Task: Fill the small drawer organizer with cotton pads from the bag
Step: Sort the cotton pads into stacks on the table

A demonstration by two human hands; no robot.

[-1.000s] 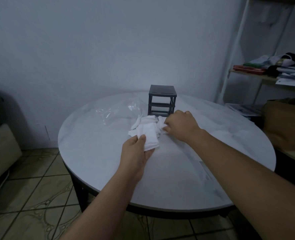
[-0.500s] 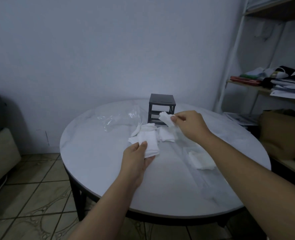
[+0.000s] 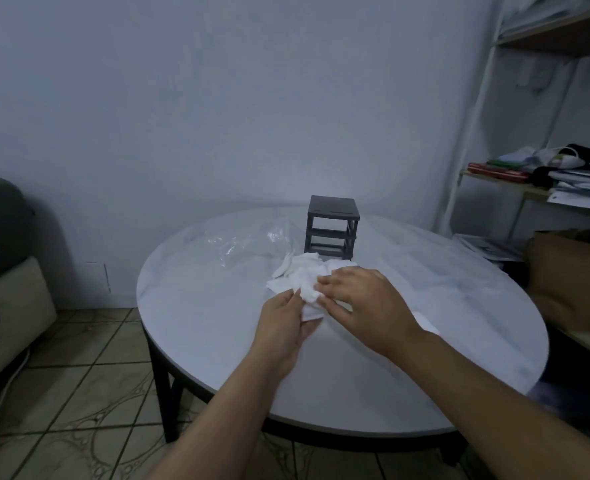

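Two bare hands meet over a loose heap of white square cotton pads (image 3: 304,273) on the round pale marble-look table (image 3: 217,341). The left hand (image 3: 284,329), palm turned inward, pinches the near edge of a small stack of pads between thumb and fingers. The right hand (image 3: 362,301) lies palm down on the same stack, its fingertips (image 3: 323,281) pressed onto the pads; whether it actually grips one cannot be told. The remaining pads lie flat and overlapping just beyond both hands, the heap stretching from the fingers away toward the far side of the table.

Just beyond the heap stands the small dark grey drawer organizer frame (image 3: 333,226), upright, its long axis vertical and its open front facing the hands. Its tiers show as empty slots with no drawers and no pads visible inside. Beyond the left hand and beside the organizer lies the crumpled clear plastic bag (image 3: 248,245), flattened on the tabletop; no pads can be made out inside it. A further white pad (image 3: 426,323) lies on the table just past the right wrist.
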